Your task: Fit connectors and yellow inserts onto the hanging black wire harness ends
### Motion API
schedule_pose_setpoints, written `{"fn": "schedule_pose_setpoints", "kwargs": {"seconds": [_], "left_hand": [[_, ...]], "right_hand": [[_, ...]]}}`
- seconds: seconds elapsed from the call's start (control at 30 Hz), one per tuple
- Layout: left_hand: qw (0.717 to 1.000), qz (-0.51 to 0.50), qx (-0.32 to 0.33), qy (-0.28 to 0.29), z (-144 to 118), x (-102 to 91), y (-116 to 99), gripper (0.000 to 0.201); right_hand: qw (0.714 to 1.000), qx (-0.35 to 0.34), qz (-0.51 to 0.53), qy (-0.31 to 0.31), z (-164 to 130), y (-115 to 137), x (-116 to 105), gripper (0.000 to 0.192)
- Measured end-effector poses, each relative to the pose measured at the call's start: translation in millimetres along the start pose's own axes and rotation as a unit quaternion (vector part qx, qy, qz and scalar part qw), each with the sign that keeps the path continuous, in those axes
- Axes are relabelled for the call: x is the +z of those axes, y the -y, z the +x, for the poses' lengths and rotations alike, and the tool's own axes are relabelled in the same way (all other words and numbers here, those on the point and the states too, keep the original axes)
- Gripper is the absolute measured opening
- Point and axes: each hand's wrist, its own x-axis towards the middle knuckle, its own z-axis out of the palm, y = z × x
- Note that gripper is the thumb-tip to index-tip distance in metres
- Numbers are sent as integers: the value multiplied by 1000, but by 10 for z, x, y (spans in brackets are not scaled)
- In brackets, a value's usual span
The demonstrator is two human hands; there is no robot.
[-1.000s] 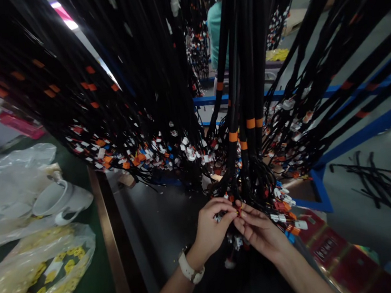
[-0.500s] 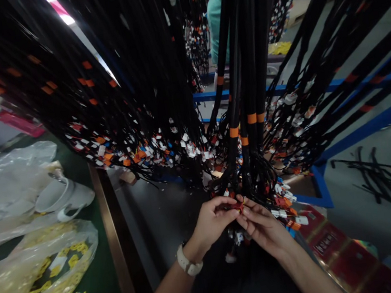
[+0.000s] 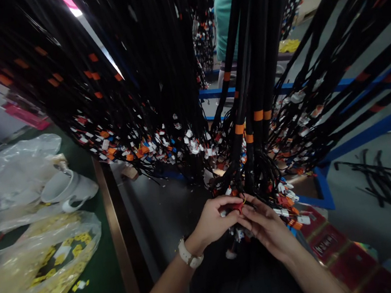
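Observation:
In front of my body, my left hand (image 3: 217,220) is closed, its thumb and fingers pinching a small red connector (image 3: 238,206). My right hand (image 3: 268,223) meets it from the other side, the fingertips closed on the thin wires at the connector's end. One yellow wire (image 3: 244,199) curves up between the two hands. My fingers hide part of the connector and most of the wires. Just behind the hands hangs a black wire harness (image 3: 252,168) with orange tape bands. White, red, orange and blue connectors (image 3: 286,197) cluster at its end, beside my right hand.
More black harnesses (image 3: 150,75) hang left and right from above. A blue metal frame (image 3: 370,135) runs behind. Left, a green tabletop (image 3: 100,274) bears a bag of yellow parts (image 3: 25,279) and a white mug (image 3: 88,189). A person (image 3: 226,22) is further back.
The view has shifted slightly, so the surroundings sit a little further right. Both hands stay together at the red connector, with only small finger movements.

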Motion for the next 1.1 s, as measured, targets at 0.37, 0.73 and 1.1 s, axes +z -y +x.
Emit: {"fn": "schedule_pose_setpoints", "kwargs": {"seconds": [0.37,0.73,1.1], "left_hand": [[995,71,65,-11,-40,33,-45,24],[993,87,82,-25,-42,82,-42,27],[987,106,109,-59,-51,133,-41,23]], "right_hand": [[969,-144,-199,-5,-16,64,-90,57],[936,-174,-305,20,-31,80,-43,37],[870,-260,-417,-20,-26,72,-36,28]]}}
